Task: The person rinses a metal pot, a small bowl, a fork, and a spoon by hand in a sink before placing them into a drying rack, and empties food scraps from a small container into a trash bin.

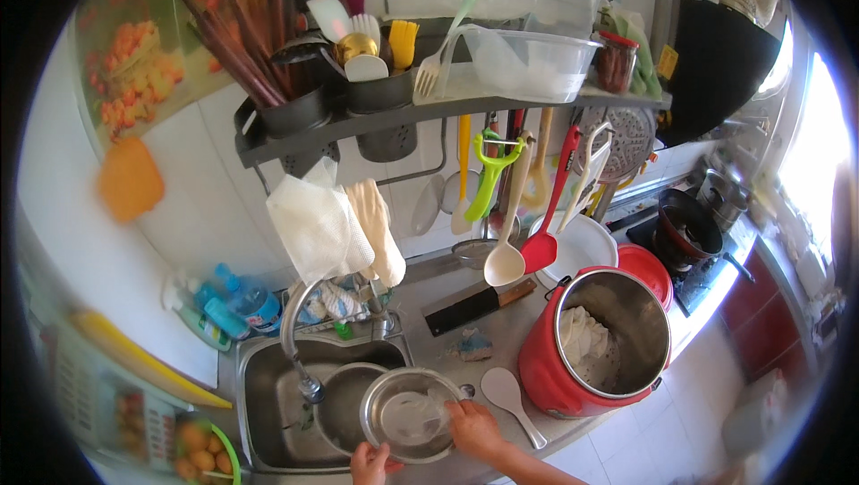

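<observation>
A stainless steel bowl [371, 388] is held over the right edge of the metal sink [268, 411]. My left hand [369, 465] grips its near rim. My right hand [475, 430] holds the right side of the same bowl. Something pale and translucent, perhaps water, shows inside it. Partly behind this bowl, a second metal basin [329, 411] sits in the sink. The curved faucet [290, 324] reaches down over the sink, left of the bowl. To the right of my right hand, a white rice paddle [504, 391] lies on the counter.
A large red pot [537, 351] with a pale cloth [582, 334] inside stands at the right. A cleaver [463, 310] and a sponge [475, 345] lie behind the paddle. Utensils, including a red spatula [541, 250], hang from the shelf [463, 106] above. Bottles [258, 310] stand behind the sink.
</observation>
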The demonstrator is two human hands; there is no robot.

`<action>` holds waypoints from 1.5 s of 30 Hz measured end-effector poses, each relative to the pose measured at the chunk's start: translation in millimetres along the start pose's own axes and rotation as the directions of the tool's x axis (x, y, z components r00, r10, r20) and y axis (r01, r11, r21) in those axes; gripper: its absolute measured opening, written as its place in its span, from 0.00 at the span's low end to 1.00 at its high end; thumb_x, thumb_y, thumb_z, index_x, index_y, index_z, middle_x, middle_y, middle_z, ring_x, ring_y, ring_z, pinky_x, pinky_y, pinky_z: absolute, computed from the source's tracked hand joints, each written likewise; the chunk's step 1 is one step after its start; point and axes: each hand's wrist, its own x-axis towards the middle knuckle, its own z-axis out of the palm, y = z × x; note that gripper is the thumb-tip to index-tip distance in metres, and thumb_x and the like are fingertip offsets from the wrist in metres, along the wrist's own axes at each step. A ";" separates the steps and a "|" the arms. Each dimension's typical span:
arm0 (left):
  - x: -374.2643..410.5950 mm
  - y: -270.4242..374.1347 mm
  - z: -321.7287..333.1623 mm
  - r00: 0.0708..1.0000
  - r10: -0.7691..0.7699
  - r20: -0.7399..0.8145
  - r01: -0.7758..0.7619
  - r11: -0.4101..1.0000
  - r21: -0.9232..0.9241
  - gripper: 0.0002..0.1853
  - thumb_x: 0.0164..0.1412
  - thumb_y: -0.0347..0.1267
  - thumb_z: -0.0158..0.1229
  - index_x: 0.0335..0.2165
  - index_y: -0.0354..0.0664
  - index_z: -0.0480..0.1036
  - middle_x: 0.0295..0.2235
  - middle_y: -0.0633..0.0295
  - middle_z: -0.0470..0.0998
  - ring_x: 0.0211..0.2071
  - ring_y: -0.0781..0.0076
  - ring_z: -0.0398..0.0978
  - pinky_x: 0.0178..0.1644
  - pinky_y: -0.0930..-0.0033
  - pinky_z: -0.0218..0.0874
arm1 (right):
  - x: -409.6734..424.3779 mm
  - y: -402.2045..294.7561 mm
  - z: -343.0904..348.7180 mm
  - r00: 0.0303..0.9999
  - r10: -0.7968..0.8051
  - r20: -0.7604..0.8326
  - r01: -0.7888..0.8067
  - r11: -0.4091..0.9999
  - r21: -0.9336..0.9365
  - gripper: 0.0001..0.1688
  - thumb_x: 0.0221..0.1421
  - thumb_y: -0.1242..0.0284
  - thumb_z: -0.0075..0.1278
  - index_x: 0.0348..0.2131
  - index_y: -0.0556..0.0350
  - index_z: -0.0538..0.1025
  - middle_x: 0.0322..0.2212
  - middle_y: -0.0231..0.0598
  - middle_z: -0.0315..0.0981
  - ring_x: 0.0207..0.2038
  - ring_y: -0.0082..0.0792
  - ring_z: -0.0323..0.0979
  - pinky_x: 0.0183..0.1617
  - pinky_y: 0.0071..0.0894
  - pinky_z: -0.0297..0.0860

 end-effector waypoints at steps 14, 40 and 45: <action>-32.4 25.3 -9.4 0.996 -0.060 -0.067 0.044 0.975 -0.218 0.11 0.53 0.34 0.53 0.33 0.38 0.67 0.26 0.58 0.73 0.25 0.70 0.73 0.27 0.72 0.68 | -7.9 6.8 -9.5 0.809 0.573 -0.130 -0.166 0.435 0.885 0.11 0.58 0.70 0.35 0.36 0.57 0.66 0.20 0.35 0.67 0.18 0.22 0.61 0.22 0.20 0.60; 220.0 29.5 193.8 0.998 0.063 -0.022 -0.067 0.955 -0.288 0.06 0.58 0.26 0.43 0.33 0.33 0.56 0.31 0.55 0.66 0.29 0.66 0.71 0.34 0.68 0.69 | -92.8 64.6 17.0 0.819 0.549 -0.166 -0.296 0.653 0.697 0.18 0.54 0.75 0.39 0.46 0.50 0.64 0.24 0.28 0.66 0.25 0.21 0.64 0.26 0.22 0.64; 207.8 4.9 170.8 0.985 -0.001 0.170 0.032 0.984 -0.177 0.17 0.55 0.30 0.49 0.42 0.39 0.55 0.38 0.57 0.66 0.39 0.70 0.66 0.43 0.67 0.60 | -86.1 91.1 57.8 0.805 0.565 -0.180 -0.327 0.678 0.658 0.15 0.54 0.76 0.39 0.44 0.53 0.65 0.26 0.34 0.68 0.25 0.25 0.65 0.27 0.23 0.64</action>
